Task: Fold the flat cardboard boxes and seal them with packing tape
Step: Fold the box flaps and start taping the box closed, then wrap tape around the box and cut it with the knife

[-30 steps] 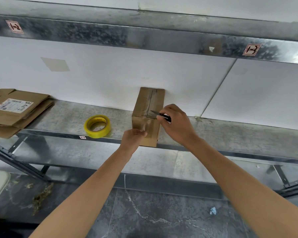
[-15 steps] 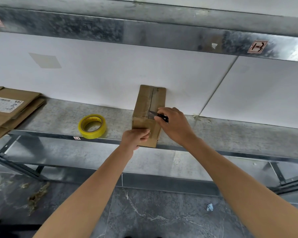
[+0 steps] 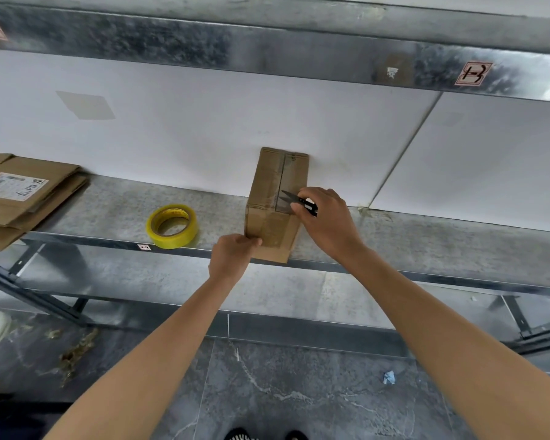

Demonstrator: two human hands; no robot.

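Observation:
A small folded cardboard box [image 3: 275,185] stands on the metal shelf [image 3: 108,214] against the white wall, with clear tape along its top seam and down its near face. My left hand [image 3: 232,255] presses curled fingers against the box's lower front left corner. My right hand [image 3: 326,220] grips small black snips [image 3: 299,201], their open blades lying over the taped top near the front edge. A yellow tape roll [image 3: 172,225] lies flat on the shelf left of the box. Flat cardboard boxes [image 3: 23,195] are stacked at the far left.
An upper metal shelf beam [image 3: 267,49] runs overhead. The shelf's front edge [image 3: 394,271] sits just below my hands. Grey marble floor [image 3: 283,392] lies below, with debris at the left and a paper scrap at the right.
My hands and the box stay almost as they were. The left hand's fingers have shifted slightly on the box's front corner. The camera has drifted a little.

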